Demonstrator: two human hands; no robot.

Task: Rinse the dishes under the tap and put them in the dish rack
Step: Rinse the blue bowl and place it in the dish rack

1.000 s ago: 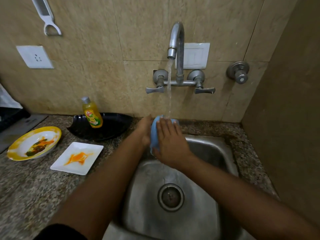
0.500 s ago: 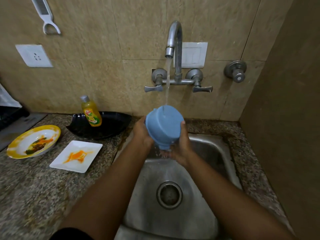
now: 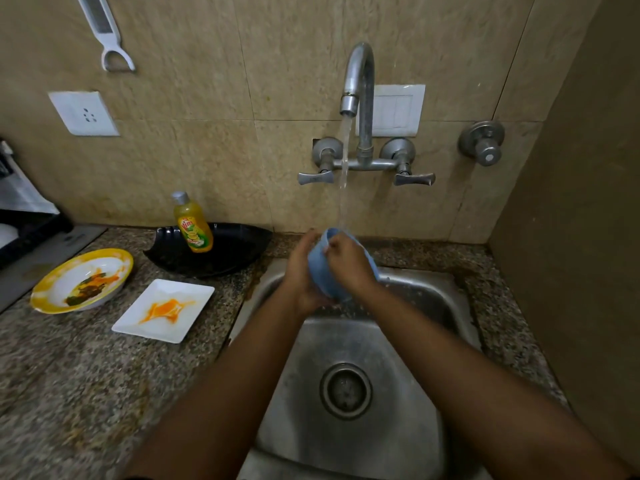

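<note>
Both hands (image 3: 304,271) grip the blue bowl (image 3: 329,271) under the tap (image 3: 358,81); better to turn it slowly so water reaches everywhere.

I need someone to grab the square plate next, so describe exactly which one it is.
Start at the steel sink; on the granite counter just left of it lies the square white plate. Unlike the round yellow-rimmed plate beside it, it is flat, four-cornered, with an orange smear.

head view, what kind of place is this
Most likely a home kitchen, at the washing-up spot. A steel sink is set into a speckled stone counter, a wall tap runs onto a blue bowl, and a dish soap bottle stands beside food-stained plates.
</note>
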